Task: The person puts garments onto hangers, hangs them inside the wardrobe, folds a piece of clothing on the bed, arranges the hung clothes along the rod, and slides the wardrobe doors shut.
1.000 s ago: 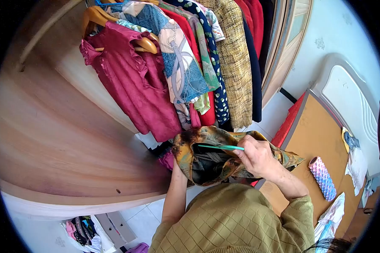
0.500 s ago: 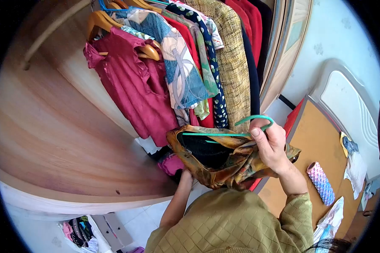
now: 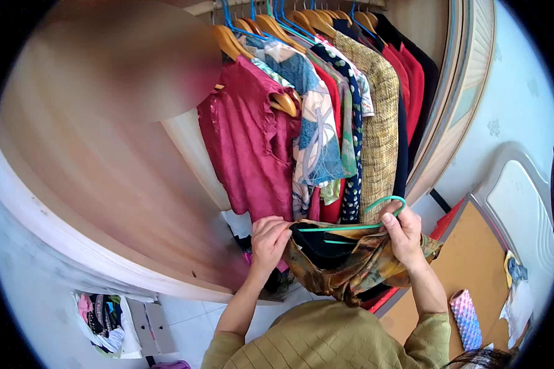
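Observation:
My left hand (image 3: 269,241) grips the left edge of a brown and gold patterned garment (image 3: 357,264), its fingers closed on the cloth. On the right, my right hand (image 3: 405,232) is closed round a green hanger (image 3: 345,228) near its hook and also presses on the cloth. The hanger's long bar lies along the garment's opening, where a dark inside shows. Just beyond the garment hang a magenta blouse (image 3: 249,141) and a blue and cream patterned shirt (image 3: 317,129).
More clothes hang on a rail, among them a yellow tweed coat (image 3: 380,123). A curved wooden wardrobe panel (image 3: 123,203) fills the left. At the right stand a bed (image 3: 474,246) with a foam roller (image 3: 466,320) on it. A clothes-filled basket (image 3: 132,341) is at lower left.
My left hand has come up from below the garment to its upper left edge. The green hanger still lies in the opening. The view has shifted, so the hanging clothes appear further right.

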The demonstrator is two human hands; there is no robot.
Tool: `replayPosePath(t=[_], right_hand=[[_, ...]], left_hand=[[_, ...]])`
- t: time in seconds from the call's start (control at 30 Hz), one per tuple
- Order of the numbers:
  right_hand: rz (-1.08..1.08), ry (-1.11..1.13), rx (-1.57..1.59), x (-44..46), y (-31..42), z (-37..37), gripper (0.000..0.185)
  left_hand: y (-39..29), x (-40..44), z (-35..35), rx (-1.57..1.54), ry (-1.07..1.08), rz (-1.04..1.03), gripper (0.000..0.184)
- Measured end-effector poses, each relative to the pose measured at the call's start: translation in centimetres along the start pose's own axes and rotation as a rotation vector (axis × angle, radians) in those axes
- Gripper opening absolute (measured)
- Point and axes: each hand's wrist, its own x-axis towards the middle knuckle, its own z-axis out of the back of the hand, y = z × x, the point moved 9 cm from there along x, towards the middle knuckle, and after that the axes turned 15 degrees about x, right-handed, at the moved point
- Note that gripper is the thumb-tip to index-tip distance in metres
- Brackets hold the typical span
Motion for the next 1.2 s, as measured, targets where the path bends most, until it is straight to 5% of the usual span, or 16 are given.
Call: replayPosePath(t=[0.2,0.37,0.53,0.67,0.8,0.97,1.1,1.13,1.17,1.2], right_hand=[[0.006,0.074,0.014,-0.3,-0.2,-1.1,0.025],[0.092,0.100,0.015,0.2,1.5,-2.9,0.022],[0.104,0.210,0.008,1.7,3.3,-4.1,0.016],[0.230,0.337,-0.377,2.5,4.5,-3.3,0.055],[-0.181,0.469,-0.573,-0.3,-5.1,-0.3,0.027],[0.322,0.283,-0.692,2.2,1.2,1.2,0.011],[0.420,0.046,-0.658,4.2,8.4,4.7,0.022],[0.592,0.055,-0.678,3.1,8.0,4.5,0.024],[0.588,0.118,-0.678,2.3,4.7,4.2,0.020],[0.393,0.174,-0.687,1.7,-0.2,4.2,0.017]], left_hand=[[-0.1,0.7,3.6,-0.023,-0.286,0.163,0.005],[-6.9,2.3,1.3,0.083,-0.086,-0.153,0.004],[-6.5,4.1,1.9,0.004,-0.113,-0.154,0.014],[-2.2,5.0,4.2,0.181,-0.215,0.060,0.023],[2.3,3.9,4.7,0.205,-0.325,0.325,0.027],[1.1,7.4,7.0,0.151,-0.403,0.317,0.023],[-3.9,9.9,11.7,0.009,-0.635,0.175,0.016],[-3.1,8.9,10.7,-0.036,-0.641,0.219,0.013],[-1.1,8.1,8.0,0.091,-0.545,0.220,0.016],[2.3,7.5,3.1,0.057,-0.228,0.361,0.019]])
